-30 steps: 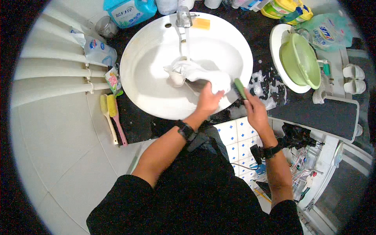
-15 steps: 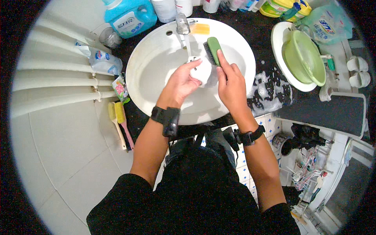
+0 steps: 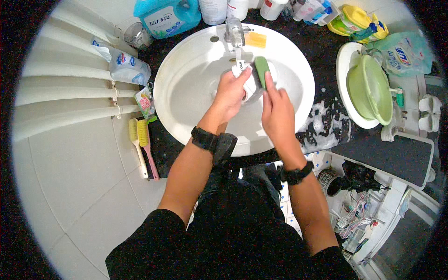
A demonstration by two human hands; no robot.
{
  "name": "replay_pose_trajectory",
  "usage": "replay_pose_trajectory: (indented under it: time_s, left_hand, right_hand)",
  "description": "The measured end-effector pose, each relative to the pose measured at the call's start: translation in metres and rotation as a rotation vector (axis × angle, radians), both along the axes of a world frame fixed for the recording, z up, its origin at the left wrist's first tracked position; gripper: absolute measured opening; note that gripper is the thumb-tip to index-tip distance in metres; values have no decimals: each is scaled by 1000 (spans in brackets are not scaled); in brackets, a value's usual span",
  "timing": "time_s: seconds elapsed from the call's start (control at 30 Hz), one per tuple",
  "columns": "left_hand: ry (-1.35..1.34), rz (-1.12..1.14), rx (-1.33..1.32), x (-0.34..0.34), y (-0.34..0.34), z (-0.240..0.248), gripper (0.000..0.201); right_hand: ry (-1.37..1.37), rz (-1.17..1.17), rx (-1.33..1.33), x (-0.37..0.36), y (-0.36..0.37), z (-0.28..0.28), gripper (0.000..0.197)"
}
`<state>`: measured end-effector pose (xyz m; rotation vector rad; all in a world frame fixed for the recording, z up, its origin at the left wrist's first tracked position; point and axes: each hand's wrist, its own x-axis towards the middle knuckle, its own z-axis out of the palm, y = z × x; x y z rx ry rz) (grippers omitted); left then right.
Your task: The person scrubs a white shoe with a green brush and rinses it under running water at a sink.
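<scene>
My left hand (image 3: 228,97) is closed on a small white item (image 3: 248,84) with dark lettering, its exact kind unclear, over the white oval sink (image 3: 164,100). Water from the metal faucet (image 3: 234,35) runs down right at that item. In my right hand (image 3: 279,111) is a green-backed scrubbing brush (image 3: 262,70), gripped with the forefinger stretched along its back. The brush is tilted against or just beside the right side of the white item; its bristles are hidden from view. Behind the brush, a yellow-orange bar (image 3: 255,39) lies on the sink's back rim.
Soap suds (image 3: 324,126) cover the dark counter right of the sink. Further right, a green basin (image 3: 368,91) rests in a white one. A blue detergent jug (image 3: 170,18) and several white containers line the back. Two yellow-bristled brushes (image 3: 144,140) lie at the left.
The brush has come down closer to the white item and turned, hiding its bristles. My left hand has turned the item under the water. The whole view has shifted slightly.
</scene>
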<state>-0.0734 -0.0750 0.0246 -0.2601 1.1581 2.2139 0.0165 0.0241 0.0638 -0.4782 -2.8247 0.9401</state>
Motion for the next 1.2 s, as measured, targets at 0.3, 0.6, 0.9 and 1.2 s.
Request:
replay_pose_trajectory:
  time_s: [0.3, 0.6, 0.9, 1.2]
  left_hand:
    - [-84, 155, -87, -7, 36, -9, 20]
    - [-79, 236, -185, -8, 47, -9, 23]
    - [-157, 190, -173, -11, 53, -5, 29]
    - [-169, 211, -127, -12, 59, -11, 27]
  right_hand:
    - [-114, -36, 136, -10, 4, -7, 48]
    - [-141, -7, 227, -6, 8, -11, 54]
    - [-220, -58, 233, -4, 5, -8, 52]
    - [-252, -65, 211, -7, 10, -14, 61]
